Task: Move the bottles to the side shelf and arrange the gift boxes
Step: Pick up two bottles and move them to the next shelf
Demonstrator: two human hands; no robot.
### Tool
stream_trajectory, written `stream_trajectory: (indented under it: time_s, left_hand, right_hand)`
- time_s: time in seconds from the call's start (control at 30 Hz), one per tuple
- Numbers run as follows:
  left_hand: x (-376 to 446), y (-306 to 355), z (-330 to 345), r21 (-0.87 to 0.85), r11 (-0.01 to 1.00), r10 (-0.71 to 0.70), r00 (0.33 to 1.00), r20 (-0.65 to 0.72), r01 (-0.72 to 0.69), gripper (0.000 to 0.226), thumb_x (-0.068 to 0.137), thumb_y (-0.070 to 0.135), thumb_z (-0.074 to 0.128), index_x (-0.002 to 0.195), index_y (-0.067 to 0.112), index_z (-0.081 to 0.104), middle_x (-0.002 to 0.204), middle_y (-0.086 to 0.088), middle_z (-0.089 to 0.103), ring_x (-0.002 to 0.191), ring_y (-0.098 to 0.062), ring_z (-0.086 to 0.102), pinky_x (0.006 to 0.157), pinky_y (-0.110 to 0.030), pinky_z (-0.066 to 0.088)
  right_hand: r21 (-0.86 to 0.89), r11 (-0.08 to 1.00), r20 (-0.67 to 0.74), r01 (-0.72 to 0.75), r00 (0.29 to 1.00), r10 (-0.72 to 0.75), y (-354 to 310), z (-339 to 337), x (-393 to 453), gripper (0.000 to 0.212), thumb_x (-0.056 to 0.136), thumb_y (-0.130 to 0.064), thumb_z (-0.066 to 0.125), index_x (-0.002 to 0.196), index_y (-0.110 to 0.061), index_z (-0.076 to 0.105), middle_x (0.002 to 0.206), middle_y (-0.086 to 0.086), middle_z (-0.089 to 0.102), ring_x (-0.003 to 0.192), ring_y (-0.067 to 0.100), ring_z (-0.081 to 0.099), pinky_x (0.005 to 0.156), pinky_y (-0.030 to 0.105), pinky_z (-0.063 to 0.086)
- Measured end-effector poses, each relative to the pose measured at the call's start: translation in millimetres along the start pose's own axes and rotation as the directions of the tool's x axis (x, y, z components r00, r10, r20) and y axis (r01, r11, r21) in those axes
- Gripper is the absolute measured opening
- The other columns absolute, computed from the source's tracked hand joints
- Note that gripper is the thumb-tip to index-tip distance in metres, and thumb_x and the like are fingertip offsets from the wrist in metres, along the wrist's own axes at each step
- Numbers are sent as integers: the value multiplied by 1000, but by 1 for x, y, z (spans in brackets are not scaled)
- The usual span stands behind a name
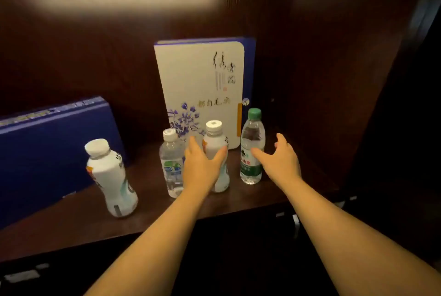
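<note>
Dark-wood shelf [78, 224] at centre frame holds all four bottles: your left hand [200, 164] cups the white bottle [216, 150], your right hand [280, 158] spread empty beside the green-capped bottle [251, 150].

Head camera looks down, close, onto shelf [238, 202].

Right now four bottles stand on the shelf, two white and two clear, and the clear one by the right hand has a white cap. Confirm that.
Not quite. In the head view the clear bottle by the right hand has a green cap. The rest holds: four bottles on the shelf, two white, two clear.
</note>
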State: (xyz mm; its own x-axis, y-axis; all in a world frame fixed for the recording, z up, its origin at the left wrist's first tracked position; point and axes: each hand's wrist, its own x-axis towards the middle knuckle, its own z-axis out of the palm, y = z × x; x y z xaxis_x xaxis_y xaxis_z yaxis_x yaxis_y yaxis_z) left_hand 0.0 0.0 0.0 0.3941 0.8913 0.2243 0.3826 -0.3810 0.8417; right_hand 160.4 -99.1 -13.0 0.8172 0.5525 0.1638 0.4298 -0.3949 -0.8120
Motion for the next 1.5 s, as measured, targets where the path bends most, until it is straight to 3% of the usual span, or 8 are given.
stream_trajectory:
  time_s: [0.17, 0.3, 0.57, 0.77, 0.93, 1.07, 1.2, 1.5]
  left_hand:
    - [9, -47, 39, -25, 991, -133, 991, 10, 133, 87, 71, 50, 73, 139, 13, 33, 138, -10, 48, 122, -29, 48, 98, -47, 42]
    - [10, -60, 53, -16, 997, -82, 996, -32, 82, 77, 70, 44, 75, 132, 18, 38, 131, -4, 53, 115, -25, 52, 93, -44, 44]
    - [2, -47, 58, -24, 999, -44, 999, -8, 44, 55, 72, 41, 74, 112, 26, 40, 119, -4, 58, 102, -26, 56, 81, -41, 47]
    - [-50, 13, 94, -204, 974, 141, 966, 218, -96, 60, 69, 47, 74, 118, 35, 41, 111, 13, 57, 99, -12, 57, 78, -35, 49]
    - [-110, 83, 155, -347, 916, 341, 848, 405, -203, 51, 69, 45, 73, 104, 52, 37, 99, 27, 54, 90, 6, 53, 71, -25, 46]
    - [-137, 136, 213, -407, 888, 406, 781, 475, -214, 56, 70, 47, 73, 114, 42, 39, 105, 22, 55, 95, 0, 55, 78, -32, 49]
    - [-139, 178, 287, -406, 887, 409, 781, 472, -219, 59, 70, 46, 74, 118, 31, 43, 108, 13, 58, 99, -10, 58, 84, -41, 51]
    - [-58, 265, 488, -317, 931, 301, 873, 383, -182, 62, 70, 41, 76, 119, 27, 43, 107, 10, 55, 100, -13, 57, 80, -32, 49]
  right_hand:
    - [114, 989, 173, -96, 982, 75, 46, 42, 15, 109, 62, -65, 72, 151, -23, 25, 149, 3, 44, 133, 26, 45, 102, 47, 43]
    - [242, 969, 173, -45, 985, 2, 55, 61, 23, 82, 56, -56, 78, 129, -32, 49, 120, -8, 64, 109, 17, 61, 86, 34, 50]
    - [264, 964, 82, -22, 997, 0, 65, 41, 13, 54, 61, -48, 80, 107, -33, 57, 94, -13, 67, 86, 12, 65, 73, 33, 55]
    - [210, 975, -138, -76, 985, 107, 101, -50, -32, 48, 61, -50, 78, 101, -33, 57, 87, -13, 68, 80, 9, 65, 68, 30, 54]
    - [197, 969, -356, -150, 910, 213, 147, -158, -67, 47, 66, -44, 77, 105, -33, 53, 87, -16, 63, 80, 6, 63, 68, 30, 52]
    - [198, 961, -456, -194, 850, 265, 190, -237, -73, 44, 64, -43, 74, 101, -36, 51, 90, -13, 66, 80, 5, 64, 71, 32, 54]
    - [189, 962, -517, -199, 812, 270, 235, -294, -42, 35, 62, -38, 73, 86, -39, 47, 82, -14, 65, 71, 1, 62, 60, 24, 48]
    - [200, 971, -392, -128, 898, 199, 328, -368, 162, 44, 60, -35, 76, 97, -36, 52, 84, -12, 66, 75, 4, 64, 66, 27, 54]
